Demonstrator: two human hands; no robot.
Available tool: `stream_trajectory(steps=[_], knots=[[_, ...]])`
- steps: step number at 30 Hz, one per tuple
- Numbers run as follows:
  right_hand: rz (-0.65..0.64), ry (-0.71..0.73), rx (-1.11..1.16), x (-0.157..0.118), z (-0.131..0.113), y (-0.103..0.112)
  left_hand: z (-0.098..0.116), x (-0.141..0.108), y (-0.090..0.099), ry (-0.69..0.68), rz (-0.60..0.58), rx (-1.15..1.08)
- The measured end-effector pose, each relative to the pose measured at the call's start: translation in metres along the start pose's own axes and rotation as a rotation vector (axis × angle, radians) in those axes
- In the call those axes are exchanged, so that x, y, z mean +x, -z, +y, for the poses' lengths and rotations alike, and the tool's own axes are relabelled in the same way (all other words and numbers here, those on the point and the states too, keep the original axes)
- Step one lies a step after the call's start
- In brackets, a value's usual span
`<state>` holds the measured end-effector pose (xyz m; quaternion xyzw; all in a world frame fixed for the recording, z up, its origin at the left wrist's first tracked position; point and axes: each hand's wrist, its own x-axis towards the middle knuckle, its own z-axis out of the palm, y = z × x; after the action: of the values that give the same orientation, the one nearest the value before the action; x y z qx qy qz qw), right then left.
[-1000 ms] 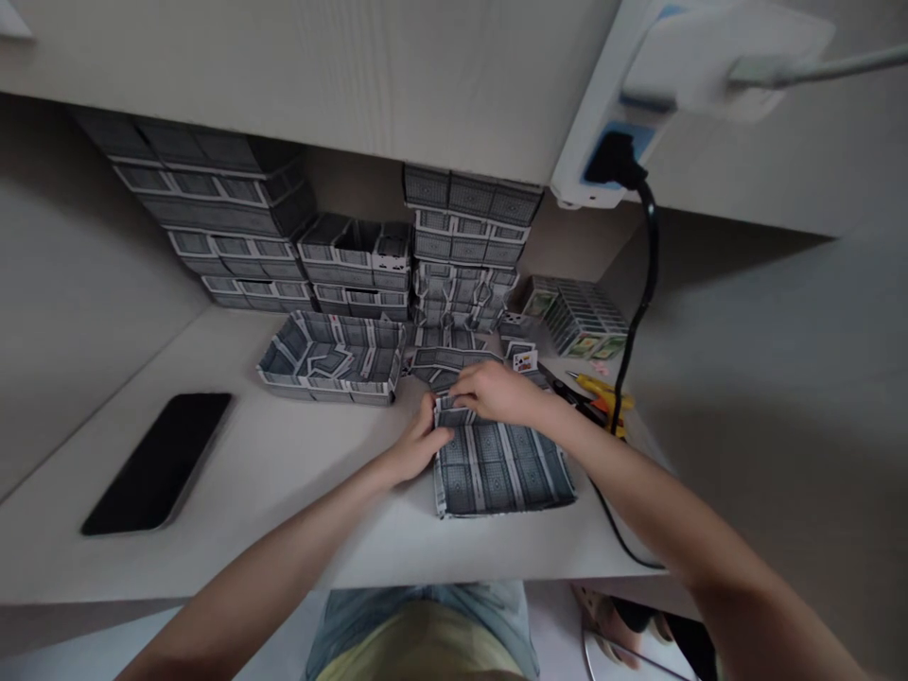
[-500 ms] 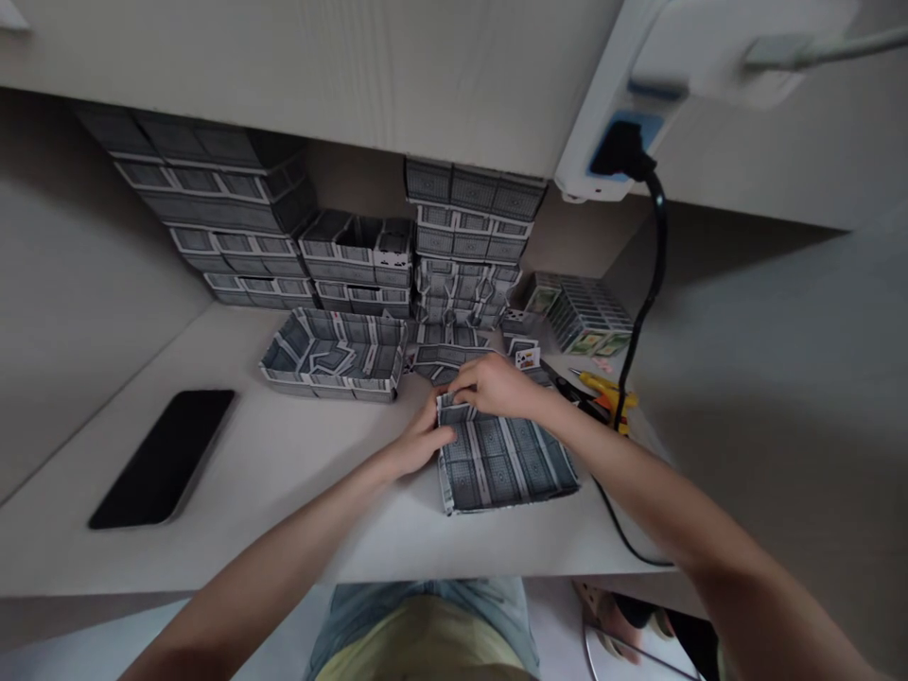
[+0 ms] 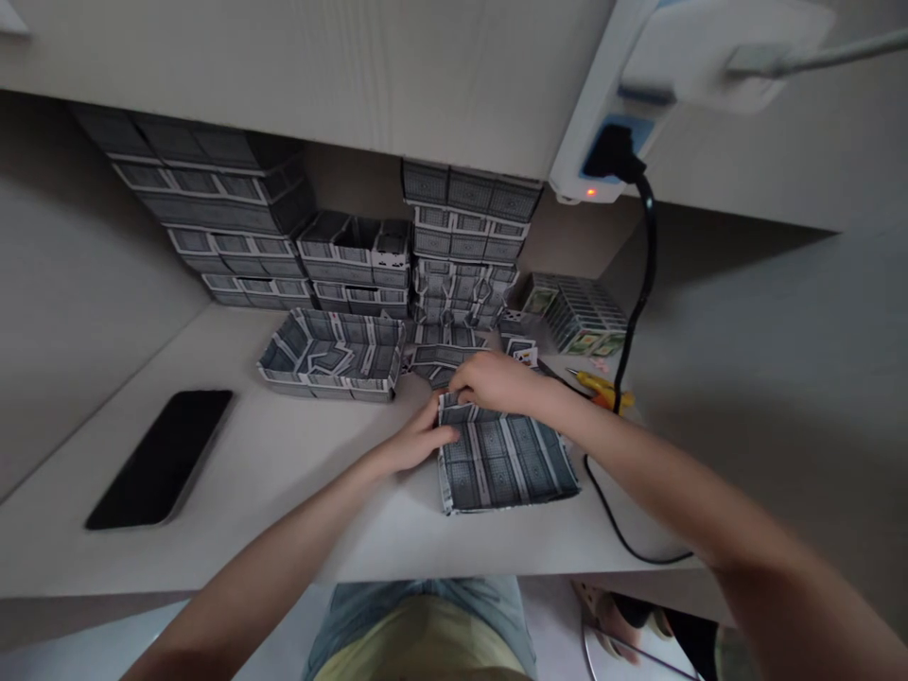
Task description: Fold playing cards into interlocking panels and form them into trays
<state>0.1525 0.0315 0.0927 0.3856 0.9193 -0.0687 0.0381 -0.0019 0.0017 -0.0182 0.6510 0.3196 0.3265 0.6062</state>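
Note:
In front of me on the desk lies a shallow box of folded playing cards [image 3: 507, 463], grey-blue card backs showing. My left hand [image 3: 418, 437] grips its left wall, thumb inside and fingers around the outside. The fingers of my right hand [image 3: 489, 383] pinch the far left corner of the same box; their tips are partly hidden. Behind and to the left stands a second playing-card tray [image 3: 383, 388] with loose cards inside. Just beyond my right hand are more folded cards [image 3: 444, 357] and a face card [image 3: 525, 357].
A black phone [image 3: 163, 459] lies at the left. Stacked card boxes [image 3: 234, 241] line the back, with clear cases [image 3: 585, 317] at the right. Yellow-handled tools [image 3: 602, 386] lie beside a black cable [image 3: 644, 284] hanging from a power strip [image 3: 578, 170]. A shelf overhangs the desk.
Both hands keep their grip on the box, with only a slight shift of the right hand and forearm. The view has moved a little, and a red light now shows on the power strip.

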Motion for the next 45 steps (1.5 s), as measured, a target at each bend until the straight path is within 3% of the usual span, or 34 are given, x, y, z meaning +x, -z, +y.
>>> stream_trajectory(steps=[9, 20, 31, 45], knots=[[-0.181, -0.011, 0.095, -0.001, 0.001, 0.004, 0.004, -0.001, 0.000, -0.012, -0.013, 0.059], [-0.073, -0.083, 0.006, -0.006, 0.006, 0.005, 0.007, -0.001, -0.003, -0.014, 0.006, 0.054], [-0.146, -0.063, -0.234, -0.007, -0.018, 0.000, 0.013, 0.001, -0.005, -0.016, 0.021, 0.103], [-0.147, -0.061, -0.212, -0.009, -0.029, 0.001, 0.007, 0.000, -0.017, -0.063, 0.191, 0.255]])
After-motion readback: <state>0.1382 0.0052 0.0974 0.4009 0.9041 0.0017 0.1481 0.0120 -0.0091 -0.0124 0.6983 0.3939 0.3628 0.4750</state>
